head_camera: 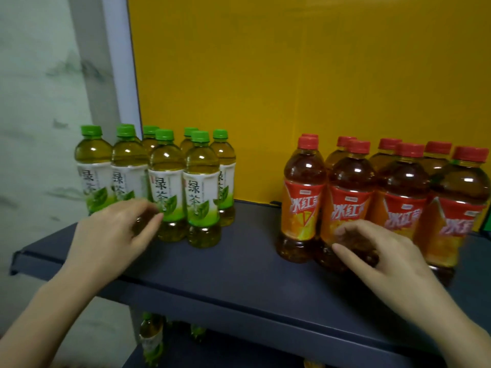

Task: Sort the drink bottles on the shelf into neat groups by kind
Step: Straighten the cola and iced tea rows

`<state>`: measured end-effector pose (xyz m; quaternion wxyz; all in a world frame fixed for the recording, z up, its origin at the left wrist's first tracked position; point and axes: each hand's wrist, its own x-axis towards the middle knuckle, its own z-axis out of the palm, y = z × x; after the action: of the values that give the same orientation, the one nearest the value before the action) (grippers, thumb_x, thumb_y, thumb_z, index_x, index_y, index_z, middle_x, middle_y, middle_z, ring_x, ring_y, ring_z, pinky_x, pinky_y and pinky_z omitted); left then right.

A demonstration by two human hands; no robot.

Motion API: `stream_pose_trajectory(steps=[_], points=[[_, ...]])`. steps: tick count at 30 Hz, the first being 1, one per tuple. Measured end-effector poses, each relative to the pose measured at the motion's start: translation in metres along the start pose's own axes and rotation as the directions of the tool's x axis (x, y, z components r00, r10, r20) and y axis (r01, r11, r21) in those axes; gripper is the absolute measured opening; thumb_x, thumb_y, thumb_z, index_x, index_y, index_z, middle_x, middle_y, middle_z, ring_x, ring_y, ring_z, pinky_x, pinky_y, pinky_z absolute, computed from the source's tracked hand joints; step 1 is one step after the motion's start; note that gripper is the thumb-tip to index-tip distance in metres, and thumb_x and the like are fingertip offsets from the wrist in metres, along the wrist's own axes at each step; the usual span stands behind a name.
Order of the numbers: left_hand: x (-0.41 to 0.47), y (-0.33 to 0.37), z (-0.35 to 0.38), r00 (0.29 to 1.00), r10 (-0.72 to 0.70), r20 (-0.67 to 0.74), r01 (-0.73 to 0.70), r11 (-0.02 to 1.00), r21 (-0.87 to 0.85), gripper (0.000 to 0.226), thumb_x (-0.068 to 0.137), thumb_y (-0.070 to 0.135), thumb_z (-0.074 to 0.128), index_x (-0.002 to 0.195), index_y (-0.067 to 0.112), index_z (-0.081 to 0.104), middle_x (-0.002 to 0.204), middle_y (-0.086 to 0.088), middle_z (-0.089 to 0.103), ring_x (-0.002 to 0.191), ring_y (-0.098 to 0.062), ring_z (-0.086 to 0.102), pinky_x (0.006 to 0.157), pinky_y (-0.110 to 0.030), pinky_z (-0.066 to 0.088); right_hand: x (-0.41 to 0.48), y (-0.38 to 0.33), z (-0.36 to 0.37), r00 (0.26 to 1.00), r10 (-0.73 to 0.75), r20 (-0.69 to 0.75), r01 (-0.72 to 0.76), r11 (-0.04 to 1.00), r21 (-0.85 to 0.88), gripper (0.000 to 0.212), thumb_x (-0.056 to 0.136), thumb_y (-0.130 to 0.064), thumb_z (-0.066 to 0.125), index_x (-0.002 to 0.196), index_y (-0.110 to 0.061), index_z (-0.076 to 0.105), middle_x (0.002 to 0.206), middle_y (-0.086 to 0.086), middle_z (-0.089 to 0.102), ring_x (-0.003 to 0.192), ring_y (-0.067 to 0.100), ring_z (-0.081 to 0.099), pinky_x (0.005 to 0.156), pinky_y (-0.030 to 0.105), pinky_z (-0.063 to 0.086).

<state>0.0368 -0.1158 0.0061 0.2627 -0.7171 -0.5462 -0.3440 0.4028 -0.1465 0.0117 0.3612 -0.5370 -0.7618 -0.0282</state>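
At the bottom edge of the frame, a lower shelf holds a few more green bottles (151, 338), partly hidden. Above it, two bare forearms reach up from the lower corners onto a dark blue shelf (239, 264).

Left of centre, the left hand (111, 235) curls its fingers about the base of a green tea bottle (128, 166), second from the left in the front row. At lower right, the right hand (390, 256) cups the lower body of a red iced tea bottle (350, 181), second from the left in its front row. Both hands are half-closed. Blur hides whether either one actually grips its bottle.

Behind the hands, the green tea group (166, 181) stands upright at centre left and the red iced tea group (398, 187) at centre right. The two groups are well apart, with bare shelf between them. Farthest back are a yellow panel (292, 75) and, at upper left, a pale patterned wall (34, 102).

The sorting looks nearly done, and what remains seems to be squaring up the rows. That likely goes best by sliding each bottle along the shelf rather than lifting it. A hold higher up, at the label, would keep a tall bottle from tipping. Move it slowly, because the neighbours stand touching or just beside it and could topple. Turn the labels to face forward and keep the gap between the two kinds.
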Motion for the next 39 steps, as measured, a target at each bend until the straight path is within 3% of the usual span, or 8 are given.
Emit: stream_pose_trajectory(steps=[5, 11, 19, 25, 30, 32, 35, 39], points=[[-0.014, -0.081, 0.003, 0.995, -0.1, 0.021, 0.1, 0.995, 0.032, 0.047, 0.079, 0.055, 0.037, 0.082, 0.018, 0.065, 0.075, -0.004, 0.066, 0.066, -0.029, 0.063, 0.049, -0.033, 0.05, 0.019, -0.038, 0.046, 0.999, 0.004, 0.051, -0.005, 1.0, 0.027, 0.021, 0.076, -0.05, 0.055, 0.096, -0.043, 0.055, 0.094, -0.03, 0.056, 0.09, -0.009, 0.054, 0.074, 0.018, 0.049], [-0.01, -0.155, 0.007, 0.989, -0.145, 0.029, 0.146, 0.989, -0.039, 0.041, 0.076, 0.056, 0.063, 0.089, 0.017, 0.064, 0.075, 0.003, 0.062, 0.064, -0.021, 0.058, 0.052, -0.035, 0.051, 0.047, -0.083, 0.105, 0.994, 0.019, 0.105, -0.03, 0.994, 0.104, 0.053, 0.071, -0.061, 0.052, 0.117, -0.036, 0.049, 0.112, -0.025, 0.052, 0.104, -0.005, 0.052, 0.088, 0.025, 0.048], [0.01, -0.216, 0.04, 0.955, -0.15, 0.254, 0.232, 0.914, -0.333, 0.083, 0.064, 0.069, 0.063, 0.125, 0.015, 0.048, 0.107, -0.001, 0.059, 0.087, -0.018, 0.057, 0.074, -0.039, 0.051, 0.075, -0.124, 0.144, 0.972, 0.184, 0.145, -0.215, 0.947, 0.239, 0.081, 0.067, -0.061, 0.054, 0.137, -0.026, 0.033, 0.134, -0.013, 0.043, 0.122, 0.002, 0.042, 0.104, 0.03, 0.038], [0.026, -0.229, 0.063, 0.87, -0.017, 0.492, 0.372, 0.677, -0.635, 0.119, 0.038, 0.084, 0.065, 0.136, 0.023, 0.036, 0.131, 0.008, 0.049, 0.12, -0.01, 0.046, 0.1, -0.028, 0.037, 0.094, -0.133, 0.155, 0.935, 0.296, 0.196, -0.355, 0.796, 0.491, 0.113, 0.054, -0.064, 0.071, 0.146, -0.029, 0.015, 0.145, -0.014, 0.028, 0.133, 0.005, 0.028, 0.108, 0.029, 0.028], [0.045, -0.229, 0.072, 0.768, 0.129, 0.627, 0.523, 0.438, -0.731, 0.116, 0.044, 0.059, 0.083, 0.141, 0.025, 0.028, 0.134, 0.013, 0.048, 0.117, -0.002, 0.051, 0.088, -0.014, 0.044, 0.121, -0.129, 0.153, 0.922, 0.335, 0.191, -0.384, 0.748, 0.541, 0.156, 0.016, -0.073, 0.079, 0.148, -0.031, 0.007, 0.154, -0.008, 0.019, 0.133, 0.007, 0.028, 0.105, 0.03, 0.029], [0.051, -0.229, 0.076, 0.747, 0.177, 0.64, 0.56, 0.35, -0.751, 0.117, 0.036, 0.059, 0.086, 0.136, 0.024, 0.036, 0.128, 0.008, 0.057, 0.112, -0.005, 0.058, 0.087, -0.019, 0.05, 0.124, -0.125, 0.157, 0.928, 0.312, 0.204, -0.37, 0.702, 0.609, 0.157, 0.013, -0.068, 0.082, 0.147, -0.034, 0.007, 0.15, -0.011, 0.022, 0.129, 0.006, 0.029, 0.098, 0.026, 0.034], [0.054, -0.234, 0.084, 0.748, 0.165, 0.643, 0.597, 0.258, -0.76, 0.124, 0.031, 0.055, 0.089, 0.137, 0.018, 0.036, 0.129, -0.003, 0.057, 0.118, -0.019, 0.056, 0.102, -0.041, 0.043, 0.126, -0.126, 0.166, 0.932, 0.263, 0.248, -0.361, 0.664, 0.654, 0.151, 0.015, -0.061, 0.086, 0.144, -0.039, 0.011, 0.138, -0.014, 0.036, 0.122, 0.005, 0.041, 0.081, 0.014, 0.043], [0.053, -0.236, 0.093, 0.739, 0.174, 0.651, 0.607, 0.245, -0.756, 0.13, 0.025, 0.053, 0.091, 0.137, 0.016, 0.036, 0.127, -0.004, 0.058, 0.115, -0.019, 0.057, 0.101, -0.041, 0.044, 0.125, -0.126, 0.177, 0.935, 0.203, 0.29, -0.353, 0.602, 0.716, 0.125, 0.021, -0.048, 0.092, 0.127, -0.049, 0.025, 0.118, -0.014, 0.055, 0.098, -0.002, 0.063, 0.069, 0.015, 0.053]])
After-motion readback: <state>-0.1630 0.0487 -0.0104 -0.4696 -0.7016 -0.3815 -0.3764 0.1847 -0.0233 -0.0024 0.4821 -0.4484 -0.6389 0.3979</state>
